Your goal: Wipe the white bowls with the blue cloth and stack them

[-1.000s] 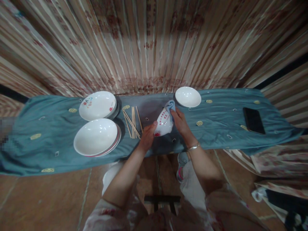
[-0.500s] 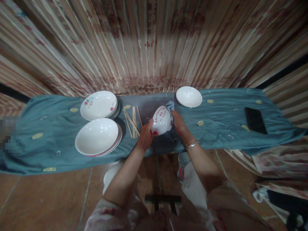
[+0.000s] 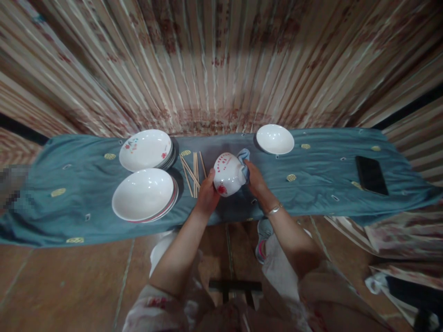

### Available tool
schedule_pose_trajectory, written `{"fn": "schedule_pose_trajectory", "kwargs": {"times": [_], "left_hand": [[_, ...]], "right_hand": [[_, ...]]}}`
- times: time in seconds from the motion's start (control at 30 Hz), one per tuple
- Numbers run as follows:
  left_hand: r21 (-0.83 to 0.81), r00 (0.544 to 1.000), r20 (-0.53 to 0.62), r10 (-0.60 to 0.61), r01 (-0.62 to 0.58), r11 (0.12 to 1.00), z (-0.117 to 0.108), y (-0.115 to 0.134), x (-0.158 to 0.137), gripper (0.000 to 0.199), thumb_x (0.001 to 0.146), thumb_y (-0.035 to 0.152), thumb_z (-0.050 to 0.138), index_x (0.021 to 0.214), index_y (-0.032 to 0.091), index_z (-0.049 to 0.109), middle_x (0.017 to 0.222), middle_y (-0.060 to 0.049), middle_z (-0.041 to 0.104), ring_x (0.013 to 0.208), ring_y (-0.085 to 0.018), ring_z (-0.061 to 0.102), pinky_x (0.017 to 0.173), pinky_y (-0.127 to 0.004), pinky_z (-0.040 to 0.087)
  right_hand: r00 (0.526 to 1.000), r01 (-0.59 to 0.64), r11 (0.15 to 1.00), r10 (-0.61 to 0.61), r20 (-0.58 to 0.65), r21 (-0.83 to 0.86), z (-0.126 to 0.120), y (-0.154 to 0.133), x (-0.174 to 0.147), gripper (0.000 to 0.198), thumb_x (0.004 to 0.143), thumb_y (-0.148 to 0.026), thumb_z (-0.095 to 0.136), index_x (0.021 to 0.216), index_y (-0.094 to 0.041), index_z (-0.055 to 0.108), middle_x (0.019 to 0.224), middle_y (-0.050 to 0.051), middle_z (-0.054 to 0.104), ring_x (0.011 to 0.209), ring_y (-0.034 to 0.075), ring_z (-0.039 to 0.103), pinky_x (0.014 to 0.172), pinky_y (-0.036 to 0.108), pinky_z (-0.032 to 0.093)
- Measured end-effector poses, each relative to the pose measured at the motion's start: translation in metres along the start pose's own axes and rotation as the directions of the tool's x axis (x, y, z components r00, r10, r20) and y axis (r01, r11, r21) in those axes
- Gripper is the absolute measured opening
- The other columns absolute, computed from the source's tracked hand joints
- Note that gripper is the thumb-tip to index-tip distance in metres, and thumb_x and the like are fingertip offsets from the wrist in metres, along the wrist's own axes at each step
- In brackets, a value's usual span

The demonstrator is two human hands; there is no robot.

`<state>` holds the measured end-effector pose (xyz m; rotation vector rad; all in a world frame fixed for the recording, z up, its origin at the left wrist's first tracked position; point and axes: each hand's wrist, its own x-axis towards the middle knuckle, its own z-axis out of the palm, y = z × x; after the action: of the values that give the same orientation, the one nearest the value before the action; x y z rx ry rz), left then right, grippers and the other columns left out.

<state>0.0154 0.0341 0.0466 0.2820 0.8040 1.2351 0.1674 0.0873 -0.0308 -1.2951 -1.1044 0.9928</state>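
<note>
A white bowl [image 3: 228, 175] with red lettering and a red flower is tipped on its side above the middle of the table. My left hand [image 3: 208, 193] grips its rim from the left, with the fingers partly hidden by the bowl. On the other side my right hand [image 3: 255, 179] presses a blue cloth [image 3: 244, 159] against the bowl's foot. Just left of my left hand, several wooden chopsticks [image 3: 195, 170] lie on the tablecloth, some of them crossed.
Stacked plates [image 3: 145, 150] with a floral print stand at the back left, with stacked white bowls [image 3: 142, 196] in front. One white bowl [image 3: 275, 139] sits at the back right. A black phone [image 3: 371, 175] lies on the teal tablecloth [image 3: 311, 184]. Curtains [image 3: 221, 83] hang behind.
The bowl in my hands has turned, so its lettering faces further left and its foot points to the right toward the cloth. The whole view has shifted slightly.
</note>
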Motion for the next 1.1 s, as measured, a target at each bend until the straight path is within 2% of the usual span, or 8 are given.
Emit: {"fn": "schedule_pose_trajectory", "kwargs": {"times": [0.17, 0.4, 0.6, 0.73, 0.97, 1.1], "left_hand": [[-0.069, 0.998, -0.051, -0.029, 0.026, 0.997, 0.002, 0.006, 0.003, 0.043, 0.106, 0.029, 0.036, 0.13, 0.006, 0.063, 0.113, -0.014, 0.078, 0.125, -0.024, 0.066, 0.116, -0.038, 0.044], [-0.088, 0.994, -0.111, 0.007, -0.017, 0.996, -0.002, 0.013, 0.012, 0.043, 0.106, 0.027, 0.034, 0.132, 0.01, 0.063, 0.108, -0.012, 0.079, 0.119, -0.021, 0.069, 0.11, -0.034, 0.049], [-0.114, 0.99, -0.144, -0.005, -0.011, 0.993, -0.001, 0.019, 0.012, 0.042, 0.106, 0.026, 0.035, 0.133, 0.008, 0.062, 0.101, -0.011, 0.08, 0.111, -0.019, 0.072, 0.108, -0.032, 0.05], [-0.121, 0.983, -0.182, -0.009, -0.013, 0.993, 0.001, 0.021, 0.013, 0.044, 0.107, 0.025, 0.031, 0.134, 0.008, 0.061, 0.099, -0.011, 0.08, 0.109, -0.018, 0.073, 0.107, -0.032, 0.051], [-0.108, 0.986, -0.165, 0.036, -0.055, 0.993, -0.004, 0.02, 0.019, 0.04, 0.102, 0.033, 0.051, 0.133, 0.011, 0.063, 0.108, -0.012, 0.079, 0.112, -0.022, 0.072, 0.105, -0.034, 0.053], [-0.104, 0.985, -0.173, 0.026, -0.044, 0.994, -0.007, 0.02, 0.02, 0.038, 0.101, 0.031, 0.052, 0.13, 0.011, 0.065, 0.108, -0.012, 0.079, 0.115, -0.023, 0.071, 0.106, -0.035, 0.053]], "right_hand": [[0.998, -0.057, 0.992, 0.057, -0.005, -0.115, -0.002, -0.014, -0.008, 0.043, 0.092, -0.041, 0.046, 0.11, -0.013, 0.073, 0.118, 0.013, 0.075, 0.124, 0.025, 0.064, 0.115, 0.044, 0.043], [0.997, -0.05, 0.972, 0.062, 0.047, -0.229, -0.01, -0.034, -0.024, 0.041, 0.089, -0.036, 0.053, 0.113, -0.01, 0.074, 0.123, 0.017, 0.073, 0.131, 0.03, 0.06, 0.119, 0.049, 0.039], [0.994, -0.065, 0.985, 0.078, 0.078, -0.158, -0.007, -0.037, -0.035, 0.049, 0.094, -0.045, 0.048, 0.117, -0.009, 0.072, 0.122, 0.017, 0.074, 0.125, 0.029, 0.064, 0.115, 0.047, 0.044], [0.995, -0.09, 0.993, 0.093, 0.04, -0.079, 0.003, -0.028, -0.042, 0.051, 0.096, -0.051, 0.042, 0.117, -0.014, 0.071, 0.12, 0.014, 0.074, 0.125, 0.027, 0.063, 0.113, 0.046, 0.044], [0.996, -0.089, 0.993, 0.09, 0.021, -0.073, 0.011, -0.024, -0.059, 0.058, 0.092, -0.063, 0.044, 0.119, -0.017, 0.068, 0.122, 0.013, 0.073, 0.127, 0.025, 0.061, 0.115, 0.044, 0.042], [0.997, -0.051, 0.995, 0.056, 0.061, -0.087, 0.013, -0.029, -0.07, 0.064, 0.093, -0.066, 0.042, 0.128, -0.017, 0.063, 0.134, 0.014, 0.067, 0.134, 0.024, 0.055, 0.118, 0.042, 0.04]]}}
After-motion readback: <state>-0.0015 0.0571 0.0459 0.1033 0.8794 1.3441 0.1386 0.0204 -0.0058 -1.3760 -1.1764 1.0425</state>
